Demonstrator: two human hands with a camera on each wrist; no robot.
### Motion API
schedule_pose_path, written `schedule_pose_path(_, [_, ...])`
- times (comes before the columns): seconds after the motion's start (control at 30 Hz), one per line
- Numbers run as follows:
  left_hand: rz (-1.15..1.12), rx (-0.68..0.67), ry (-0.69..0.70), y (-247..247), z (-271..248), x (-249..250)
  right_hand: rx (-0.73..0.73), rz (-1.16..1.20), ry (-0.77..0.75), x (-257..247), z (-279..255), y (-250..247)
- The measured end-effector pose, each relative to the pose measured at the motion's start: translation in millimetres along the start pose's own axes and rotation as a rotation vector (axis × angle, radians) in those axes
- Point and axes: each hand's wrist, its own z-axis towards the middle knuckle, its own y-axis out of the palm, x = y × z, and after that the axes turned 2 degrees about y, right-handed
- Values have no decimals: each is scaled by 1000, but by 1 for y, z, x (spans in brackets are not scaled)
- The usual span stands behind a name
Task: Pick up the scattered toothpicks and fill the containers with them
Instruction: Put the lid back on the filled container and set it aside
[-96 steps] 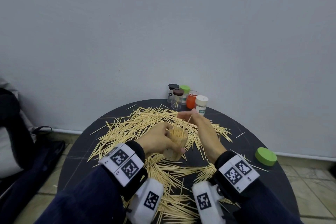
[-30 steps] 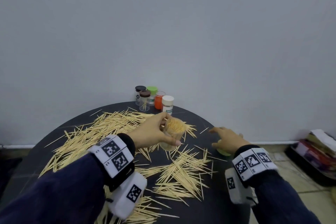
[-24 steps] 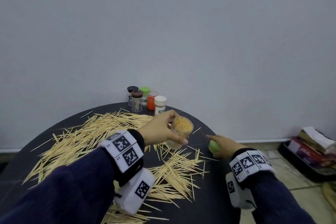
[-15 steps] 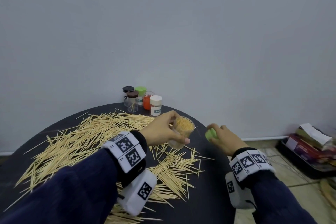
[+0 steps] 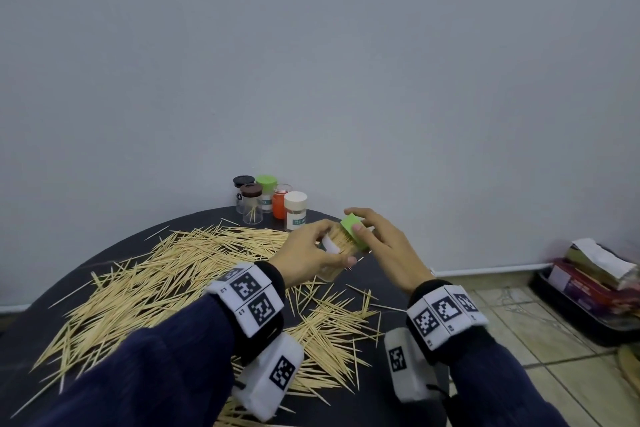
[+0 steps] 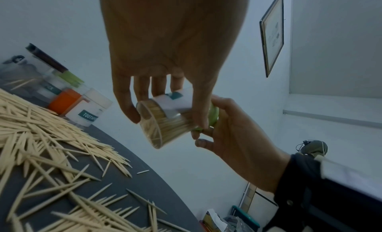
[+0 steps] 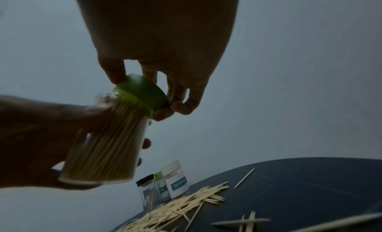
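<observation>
Since half a second ago the right hand (image 5: 384, 246) has carried the green lid (image 5: 353, 231) over from beside the jar and now has it against the mouth of the clear jar (image 5: 337, 253). Left hand (image 5: 306, 258) grips that jar, fingers and thumb curled round its wall, held tilted above the counter (image 5: 388, 282), not resting on it. Jar is packed full of toothpicks, label facing up. Right hand pinches the lid by its rim with curled fingertips (image 7: 163, 113), thumb on top; lid sits on the jar mouth, looks slightly skewed, though blur in the right wrist view makes it hard to say whether it is fully seated. Both hands are close together, meeting at the jar top.

Loose toothpicks (image 5: 166, 274) lie spread over the counter left of and below the held jar. Behind the held jar, near the wall, stands a cluster of small containers (image 5: 270, 203): two dark-lidded, one green-lidded, one orange, one white-lidded with a teal label.
</observation>
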Motion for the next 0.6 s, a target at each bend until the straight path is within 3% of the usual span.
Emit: schedule_pose_path(0.6, [94, 55, 13, 1, 5, -7, -75, -249, -74, -3, 5, 11])
